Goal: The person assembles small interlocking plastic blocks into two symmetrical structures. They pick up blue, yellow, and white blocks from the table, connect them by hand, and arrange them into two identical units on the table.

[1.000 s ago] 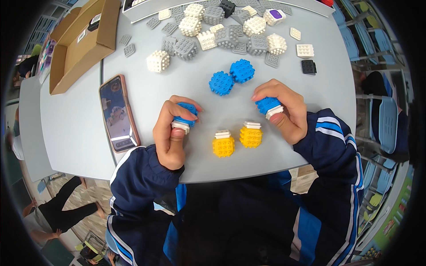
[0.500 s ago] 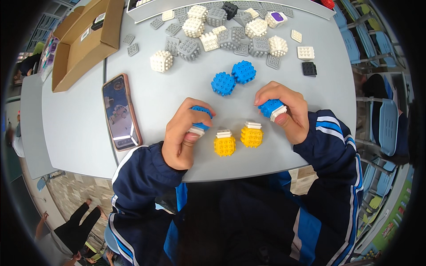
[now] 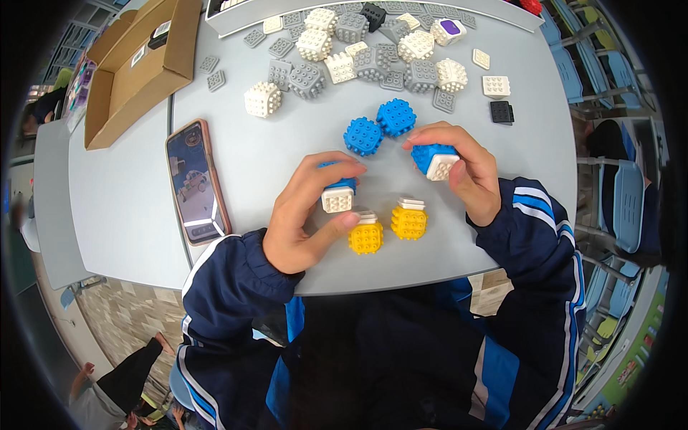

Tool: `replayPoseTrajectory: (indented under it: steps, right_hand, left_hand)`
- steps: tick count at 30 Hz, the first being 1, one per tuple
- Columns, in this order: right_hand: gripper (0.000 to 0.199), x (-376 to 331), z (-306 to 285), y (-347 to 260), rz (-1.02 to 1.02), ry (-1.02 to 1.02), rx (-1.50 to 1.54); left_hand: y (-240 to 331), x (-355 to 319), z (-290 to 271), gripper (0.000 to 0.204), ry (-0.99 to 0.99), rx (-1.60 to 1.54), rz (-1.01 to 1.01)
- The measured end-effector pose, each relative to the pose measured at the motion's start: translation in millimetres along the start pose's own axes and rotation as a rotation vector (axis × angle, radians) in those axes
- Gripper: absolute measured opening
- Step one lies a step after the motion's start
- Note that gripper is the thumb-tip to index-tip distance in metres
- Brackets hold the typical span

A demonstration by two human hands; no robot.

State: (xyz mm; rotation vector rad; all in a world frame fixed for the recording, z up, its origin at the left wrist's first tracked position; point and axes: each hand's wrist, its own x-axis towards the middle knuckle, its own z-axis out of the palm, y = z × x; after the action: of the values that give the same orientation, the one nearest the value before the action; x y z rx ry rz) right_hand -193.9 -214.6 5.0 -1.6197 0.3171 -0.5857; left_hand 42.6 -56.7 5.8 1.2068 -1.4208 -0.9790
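Observation:
My left hand point(image 3: 304, 208) curves its fingers over a blue studded cube block point(image 3: 345, 183) with a white studded plate point(image 3: 338, 201) on its near face. The thumb lies lower, by a yellow block point(image 3: 366, 237) topped with white plates. In my right hand point(image 3: 469, 168), between fingers and thumb, is another blue studded cube block point(image 3: 424, 155) with a white plate point(image 3: 442, 168) facing me. A second yellow block point(image 3: 409, 223), also with white plates on top, stands between the hands. Two more blue cube blocks, one point(image 3: 362, 135) nearer and one point(image 3: 396, 117) farther, sit beyond them.
Grey and white studded blocks point(image 3: 372, 63) and flat plates cover the table's far side. A black piece point(image 3: 501, 112) lies at the right. On the left are a phone point(image 3: 197, 183) and an open cardboard box point(image 3: 118, 93). A white tray point(image 3: 287, 18) borders the back.
My left hand has shifted right and its thumb has lowered off the block. Both held blocks have turned, so their white studded faces show more toward me.

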Motion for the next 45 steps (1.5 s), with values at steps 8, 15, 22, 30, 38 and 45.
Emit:
replayPoseTrajectory:
  steps: [8,15,22,30,38,45]
  right_hand:
    - [0.048,4,6,-1,0.13,0.021,0.087]
    - [0.049,8,9,-1,0.141,0.0,0.005]
    - [0.049,14,17,1,0.141,0.133,0.128]
    - [0.039,9,4,-1,0.069,0.103,-0.168]
    - [0.043,12,7,-9,-0.035,0.028,-0.468]
    - [0.044,14,7,-8,-0.047,-0.006,-0.531]
  left_hand:
    - [-7,7,0,0.046,-0.021,-0.254,-0.071]
    - [-7,15,4,0.046,0.07,-0.32,-0.151]
    - [-9,30,22,0.047,0.248,-0.355,-0.157]
    - [-9,21,19,0.056,0.268,-0.213,-0.131]
    - [-4,21,13,0.052,0.143,0.32,-0.001]
    - [-5,21,12,0.052,0.112,0.401,0.027]
